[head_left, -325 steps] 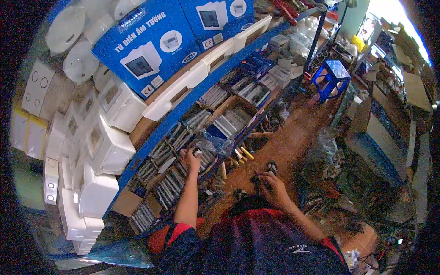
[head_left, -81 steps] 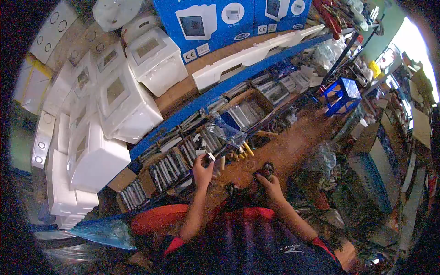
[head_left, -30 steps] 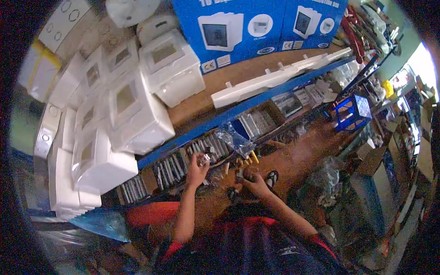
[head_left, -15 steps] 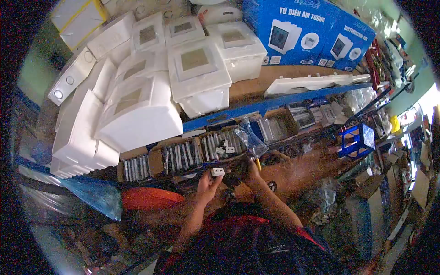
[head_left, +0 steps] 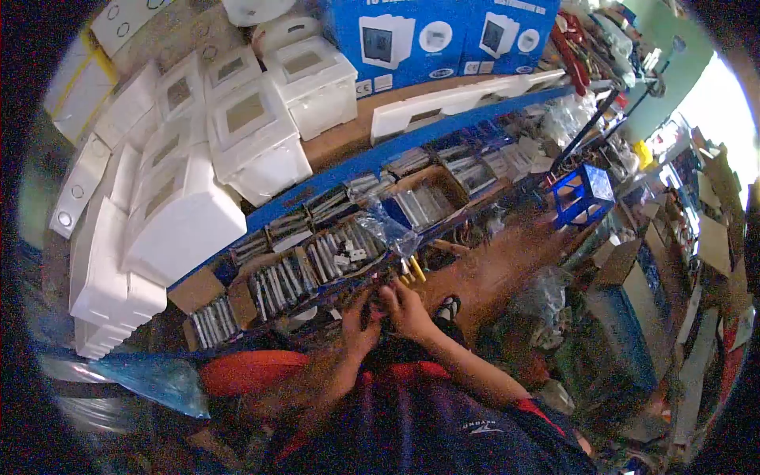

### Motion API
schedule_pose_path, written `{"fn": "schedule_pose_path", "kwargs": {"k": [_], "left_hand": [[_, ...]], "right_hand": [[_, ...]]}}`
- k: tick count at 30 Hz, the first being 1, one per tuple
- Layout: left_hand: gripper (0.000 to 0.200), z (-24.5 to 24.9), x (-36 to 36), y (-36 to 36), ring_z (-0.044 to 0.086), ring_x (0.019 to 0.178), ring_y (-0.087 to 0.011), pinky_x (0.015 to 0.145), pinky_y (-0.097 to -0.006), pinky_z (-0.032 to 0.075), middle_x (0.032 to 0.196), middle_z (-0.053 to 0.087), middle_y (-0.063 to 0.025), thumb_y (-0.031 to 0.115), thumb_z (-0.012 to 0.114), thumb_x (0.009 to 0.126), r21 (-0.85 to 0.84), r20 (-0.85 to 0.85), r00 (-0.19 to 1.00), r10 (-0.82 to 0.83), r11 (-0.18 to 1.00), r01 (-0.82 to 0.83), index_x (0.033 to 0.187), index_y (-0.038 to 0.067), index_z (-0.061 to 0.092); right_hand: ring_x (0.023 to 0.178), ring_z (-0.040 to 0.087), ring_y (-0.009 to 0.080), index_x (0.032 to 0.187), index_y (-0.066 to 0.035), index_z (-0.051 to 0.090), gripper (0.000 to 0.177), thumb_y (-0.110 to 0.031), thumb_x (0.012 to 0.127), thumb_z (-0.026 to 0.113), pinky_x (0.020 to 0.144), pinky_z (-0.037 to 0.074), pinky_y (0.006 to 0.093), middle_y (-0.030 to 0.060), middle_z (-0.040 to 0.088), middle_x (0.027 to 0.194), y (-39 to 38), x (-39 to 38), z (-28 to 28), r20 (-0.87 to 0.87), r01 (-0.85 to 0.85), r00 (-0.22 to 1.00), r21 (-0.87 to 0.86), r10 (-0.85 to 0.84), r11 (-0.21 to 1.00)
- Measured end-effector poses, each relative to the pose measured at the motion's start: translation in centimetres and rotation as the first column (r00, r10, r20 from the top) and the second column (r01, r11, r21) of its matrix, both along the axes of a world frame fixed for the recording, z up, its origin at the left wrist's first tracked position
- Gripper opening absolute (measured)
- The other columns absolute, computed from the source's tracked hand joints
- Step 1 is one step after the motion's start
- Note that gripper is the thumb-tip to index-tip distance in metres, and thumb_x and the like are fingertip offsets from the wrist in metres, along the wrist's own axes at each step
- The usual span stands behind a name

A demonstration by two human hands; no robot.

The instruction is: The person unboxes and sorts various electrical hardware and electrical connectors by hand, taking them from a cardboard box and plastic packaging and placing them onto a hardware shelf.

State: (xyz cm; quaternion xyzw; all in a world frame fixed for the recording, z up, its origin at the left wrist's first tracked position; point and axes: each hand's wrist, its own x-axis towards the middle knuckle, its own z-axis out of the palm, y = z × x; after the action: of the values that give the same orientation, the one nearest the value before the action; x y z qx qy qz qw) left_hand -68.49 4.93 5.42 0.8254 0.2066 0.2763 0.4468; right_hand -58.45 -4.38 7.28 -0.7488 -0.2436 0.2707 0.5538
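Note:
My left hand (head_left: 360, 328) and my right hand (head_left: 408, 313) are together in front of my chest, fingers closed. From the top of my right hand stick out the two yellow handles of what looks like a pair of pliers (head_left: 417, 270); its working end is hidden. The small white socket block that my left hand held a moment earlier is now covered by my fingers. Just beyond the hands, loose white socket blocks (head_left: 350, 257) lie on a carton of packed flat pieces (head_left: 324, 261).
White plastic enclosures (head_left: 186, 226) are stacked at left on the shelf, beside blue printed cartons (head_left: 443, 39). Open cartons (head_left: 427, 198) line the lower shelf, with a clear plastic bag (head_left: 388, 229) on them. A blue stool (head_left: 584, 194) stands at right. Something red and rounded (head_left: 253, 370) is at lower left.
My hands have come together; the white block that showed in my left hand is now hidden. The yellow handles show more fully. The view has turned right, so the shelf appears further left.

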Motion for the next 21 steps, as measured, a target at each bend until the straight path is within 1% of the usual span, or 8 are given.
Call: {"fn": "schedule_pose_path", "kwargs": {"k": [3,6,9,12,15,18,19,21], "left_hand": [[0.039,2.4,0.7,-1.5,0.052,0.101,-0.0322,0.091,-0.045,0.036,0.108,0.058,-0.0151,0.031,0.064,0.081,-0.092,-0.063,0.997,-0.032,0.995,0.026,0.11,0.006,0.058],[0.038,2.6,1.1,-1.3,0.058,0.099,-0.0264,0.081,-0.0323,0.046,0.111,0.058,-0.0143,0.003,0.058,0.079,0.112,0.057,0.99,-0.13,0.986,0.123,0.117,0.004,0.053],[0.04,3.7,0.2,-1.6,0.057,0.102,-0.0246,0.086,-0.0315,0.045,0.108,0.058,-0.0123,-0.002,0.056,0.079,-0.028,0.105,0.979,-0.177,0.983,0.181,0.118,0.003,0.052],[0.043,1.9,-0.1,-1.7,0.056,0.102,-0.0216,0.086,-0.0307,0.045,0.107,0.058,-0.011,-0.006,0.056,0.077,0.01,-0.037,0.988,-0.153,0.988,0.153,0.118,0.003,0.051],[0.042,2.9,0.0,-1.8,0.056,0.101,-0.0191,0.085,-0.0299,0.045,0.107,0.058,-0.0104,-0.006,0.058,0.076,0.221,-0.025,0.985,-0.169,0.96,0.171,0.117,0.004,0.051],[0.041,3.9,0.7,-2.1,0.056,0.103,-0.0193,0.086,-0.0299,0.045,0.109,0.058,-0.0103,-0.005,0.061,0.075,-0.133,0.092,0.977,-0.19,0.971,0.201,0.114,0.005,0.052],[0.039,4.1,0.7,-2.1,0.055,0.1,-0.0211,0.086,-0.0315,0.043,0.106,0.058,-0.0097,0.003,0.065,0.073,-0.181,0.048,0.987,-0.155,0.97,0.162,0.111,0.005,0.054],[0.039,4.4,0.6,-1.9,0.054,0.093,-0.0246,0.086,-0.0346,0.04,0.101,0.058,-0.0086,0.019,0.073,0.07,-0.271,-0.045,0.996,-0.081,0.96,0.066,0.104,0.007,0.058]], "right_hand": [[0.079,0.061,0.0304,0.098,0.006,0.056,0.034,-0.027,0.092,0.05,0.071,0.045,0.0368,0.021,0.062,0.088,-0.7,0.7,-3.0,-0.016,0.084,0.996,-0.012,-0.084,0.996],[0.086,0.06,0.0302,0.099,0.005,0.057,0.034,-0.028,0.092,0.051,0.075,0.045,0.0355,0.0209,0.062,0.093,-1.6,0.4,-2.7,-0.096,0.13,0.988,0.111,-0.12,0.985],[0.089,0.058,0.0293,0.1,0.004,0.057,0.033,-0.028,0.092,0.051,0.077,0.044,0.0342,0.0197,0.061,0.094,-1.3,-1.8,-1.6,-0.036,0.23,0.973,0.223,-0.228,0.947],[0.084,0.059,0.0283,0.099,0.004,0.056,0.032,-0.027,0.092,0.051,0.076,0.044,0.0337,0.0163,0.062,0.09,-1.9,-0.8,-5.3,-0.018,0.177,0.984,0.107,-0.177,0.978],[0.067,0.051,0.0084,0.097,0.002,0.055,0.028,-0.024,0.095,0.046,0.06,0.042,0.0262,0.0018,0.055,0.072,-2.4,-0.2,-3.3,0.075,0.149,0.985,0.101,-0.157,0.984],[0.065,0.053,0.0119,0.097,0.001,0.055,0.033,-0.03,0.095,0.043,0.062,0.043,0.0267,0.0039,0.056,0.071,-2.7,0.3,-1.9,-0.141,0.252,0.962,0.126,-0.235,0.959],[0.066,0.054,0.0134,0.098,0.0,0.055,0.036,-0.033,0.095,0.042,0.063,0.044,0.0272,0.0048,0.057,0.074,-3.0,0.6,-0.9,-0.424,0.374,0.864,0.179,-0.271,0.91],[0.07,0.056,0.0163,0.1,0.0,0.055,0.042,-0.039,0.095,0.039,0.066,0.045,0.0282,0.0065,0.059,0.081,-3.7,1.2,1.5,-0.862,0.608,0.471,0.162,-0.188,0.777]]}}
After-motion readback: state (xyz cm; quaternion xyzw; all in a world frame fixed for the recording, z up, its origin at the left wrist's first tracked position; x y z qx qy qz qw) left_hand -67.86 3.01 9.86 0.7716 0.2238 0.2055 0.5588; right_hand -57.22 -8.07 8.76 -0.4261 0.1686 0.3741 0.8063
